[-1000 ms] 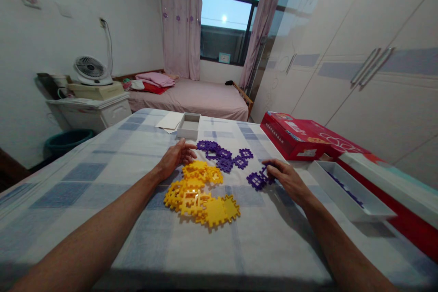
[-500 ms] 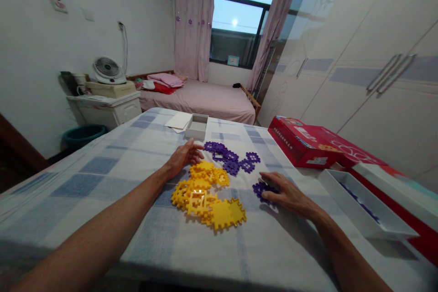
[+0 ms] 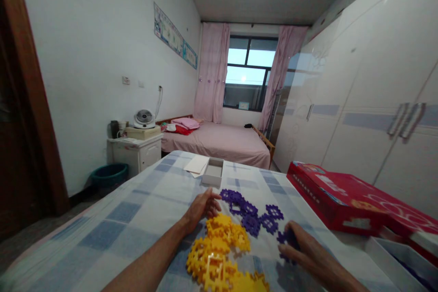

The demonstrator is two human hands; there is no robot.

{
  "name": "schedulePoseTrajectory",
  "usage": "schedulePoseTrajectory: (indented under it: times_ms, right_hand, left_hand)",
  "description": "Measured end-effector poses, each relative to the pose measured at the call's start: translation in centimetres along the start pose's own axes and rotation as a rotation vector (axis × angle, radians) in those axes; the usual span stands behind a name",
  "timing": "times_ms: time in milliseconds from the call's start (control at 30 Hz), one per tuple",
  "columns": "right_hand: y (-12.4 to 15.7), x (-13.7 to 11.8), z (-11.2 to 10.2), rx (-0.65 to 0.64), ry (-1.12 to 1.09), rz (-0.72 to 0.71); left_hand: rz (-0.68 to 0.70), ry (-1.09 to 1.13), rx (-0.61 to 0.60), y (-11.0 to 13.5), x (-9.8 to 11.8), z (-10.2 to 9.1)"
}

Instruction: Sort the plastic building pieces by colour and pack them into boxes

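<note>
Two bare hands are over one cloth (image 3: 150, 233) with blue and white checks. The left hand (image 3: 199, 210) has loosely bent fingers, holds nothing I can see, and is right beside a bumpy yellow pile (image 3: 219, 247). The right hand (image 3: 310, 250) has its thumb and finger around some purple bits (image 3: 281, 237); I can't tell if it squeezes them. Between the hands are flat, toothy purple squares (image 3: 251, 225), too overlapped to count. One little grey box (image 3: 212, 177) sits behind.
</note>
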State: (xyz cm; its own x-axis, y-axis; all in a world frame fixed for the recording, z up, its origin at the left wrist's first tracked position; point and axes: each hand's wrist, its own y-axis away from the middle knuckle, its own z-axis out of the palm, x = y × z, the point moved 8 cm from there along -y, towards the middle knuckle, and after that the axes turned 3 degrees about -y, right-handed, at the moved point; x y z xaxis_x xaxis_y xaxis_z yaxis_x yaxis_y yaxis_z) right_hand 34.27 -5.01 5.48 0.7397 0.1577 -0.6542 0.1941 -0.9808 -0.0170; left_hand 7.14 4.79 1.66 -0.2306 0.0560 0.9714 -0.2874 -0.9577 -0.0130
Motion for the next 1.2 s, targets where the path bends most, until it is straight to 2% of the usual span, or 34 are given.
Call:
schedulePoseTrajectory:
  times_ms: [100,167,300,433,600,733,867,1067,1200]
  right_hand:
    - [-2.8,-3.3,1.3,-0.032,-0.022,-0.115]
    - [-5.1,-4.4,2.4,-0.023,0.03,-0.128]
    - [-9.0,-4.0,4.5,-0.002,0.137,-0.066]
    - [-10.6,-3.5,5.1,-0.001,0.205,-0.04]
    - [-10.4,-3.4,4.6,0.03,0.209,0.013]
    - [-9.6,-3.7,4.8,0.03,0.132,-0.017]
    - [-9.2,-3.8,4.6,0.06,0.189,-0.021]
    - [-8.0,-3.4,4.2,0.065,0.198,0.077]
    - [-7.4,-3.7,4.0,0.148,0.134,-0.017]
  left_hand:
    - [0.003,0.018,0.012,-0.2,-0.2,0.0]
    - [0.005,0.018,0.022,-0.5,-0.4,-0.1]
    - [0.015,-0.003,0.034,-1.0,-0.8,-0.4]
    - [0.026,-0.014,0.034,-1.2,-1.1,-0.5]
    - [0.019,-0.02,0.024,-0.8,-0.7,-0.3]
    - [0.005,-0.026,0.0,0.3,0.0,0.0]
    - [-0.003,-0.031,-0.033,0.3,0.3,0.1]
    - [-0.023,-0.056,-0.04,0.1,0.1,-0.1]
    - [-0.016,-0.055,-0.033,0.2,0.2,-0.2]
